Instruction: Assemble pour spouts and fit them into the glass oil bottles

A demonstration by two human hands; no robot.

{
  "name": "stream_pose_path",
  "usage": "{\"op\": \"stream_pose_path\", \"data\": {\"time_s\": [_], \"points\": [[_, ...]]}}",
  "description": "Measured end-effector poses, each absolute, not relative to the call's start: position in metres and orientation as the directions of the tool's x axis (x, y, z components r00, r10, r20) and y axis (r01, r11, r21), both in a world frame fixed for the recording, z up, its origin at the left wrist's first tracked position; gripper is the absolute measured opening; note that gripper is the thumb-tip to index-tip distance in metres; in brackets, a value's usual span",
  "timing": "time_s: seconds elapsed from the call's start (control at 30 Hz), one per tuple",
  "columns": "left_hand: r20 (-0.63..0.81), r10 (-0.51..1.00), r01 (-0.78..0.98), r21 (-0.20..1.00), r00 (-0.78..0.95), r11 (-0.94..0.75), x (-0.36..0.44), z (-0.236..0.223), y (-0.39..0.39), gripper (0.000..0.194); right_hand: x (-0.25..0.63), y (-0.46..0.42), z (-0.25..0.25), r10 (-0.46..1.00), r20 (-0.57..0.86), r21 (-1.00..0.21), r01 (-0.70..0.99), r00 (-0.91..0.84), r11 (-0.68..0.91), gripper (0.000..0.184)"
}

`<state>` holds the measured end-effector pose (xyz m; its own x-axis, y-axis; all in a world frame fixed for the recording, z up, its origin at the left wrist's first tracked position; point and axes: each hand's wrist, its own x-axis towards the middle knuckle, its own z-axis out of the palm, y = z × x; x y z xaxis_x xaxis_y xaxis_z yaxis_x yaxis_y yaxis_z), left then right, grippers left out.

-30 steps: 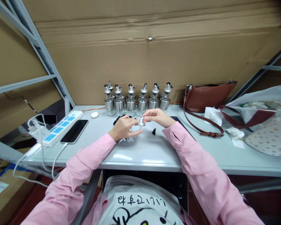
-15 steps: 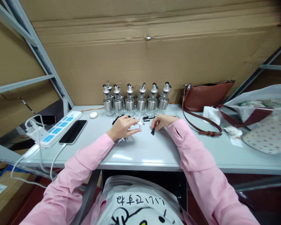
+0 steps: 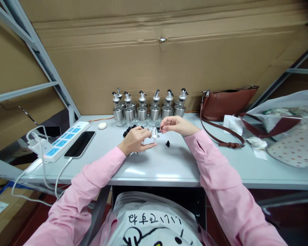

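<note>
My left hand [image 3: 135,140] pinches a pour spout [image 3: 154,134] between thumb and fingers; it has a silvery body and a pale stem pointing down. Beside it, my right hand [image 3: 178,125] has its fingertips closed together at a black strip-like piece [image 3: 158,130]; whether they grip it is hard to make out. On the table below the right hand lies a small black part [image 3: 167,144]. Behind the left hand is a heap of black parts [image 3: 129,130], and silvery pieces [image 3: 133,154] show partly under that hand.
Several glass-and-steel bottles with pour spouts [image 3: 142,111] stand along the cardboard wall [image 3: 143,68]. Left are a power strip [image 3: 66,140], a phone [image 3: 80,145] and a white round object [image 3: 102,126]. A brown handbag [image 3: 227,104], crumpled tissue [image 3: 256,143] and a dotted bag [image 3: 292,148] sit right.
My right hand has left the small black part on the table and moved up and left, close to the pour spout. My left hand has barely moved and still holds the spout.
</note>
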<state>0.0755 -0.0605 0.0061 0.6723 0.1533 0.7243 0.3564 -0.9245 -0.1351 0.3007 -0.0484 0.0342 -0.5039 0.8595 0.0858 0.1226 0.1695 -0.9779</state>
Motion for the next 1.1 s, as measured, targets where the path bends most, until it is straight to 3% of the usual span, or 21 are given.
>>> {"op": "stream_pose_path", "data": {"time_s": [0.13, 0.27, 0.5, 0.83, 1.1], "points": [[0.695, 0.154, 0.349, -0.148, 0.703, -0.925, 0.077, 0.006, -0.061, 0.029, 0.291, -0.055, 0.035, 0.864, 0.15, -0.988, -0.098, -0.48, 0.117, 0.028], [0.701, 0.169, 0.349, -0.122, 0.693, -0.929, 0.078, 0.006, -0.062, 0.029, 0.286, -0.057, 0.032, 0.851, 0.135, -0.981, -0.191, -0.507, 0.042, 0.032], [0.691, 0.119, 0.301, -0.148, 0.713, -0.942, 0.079, 0.007, -0.064, 0.031, 0.281, -0.06, 0.03, 0.864, 0.122, -0.97, -0.244, -0.489, -0.001, 0.032], [0.665, 0.159, 0.314, -0.119, 0.73, -0.942, 0.077, 0.007, -0.064, 0.034, 0.276, -0.06, 0.025, 0.84, 0.1, -0.972, -0.231, -0.533, -0.031, 0.03], [0.718, 0.085, 0.284, -0.162, 0.691, -0.945, 0.077, 0.009, -0.064, 0.029, 0.274, -0.057, 0.021, 0.778, 0.165, -0.915, -0.389, -0.606, -0.109, 0.031]]}}
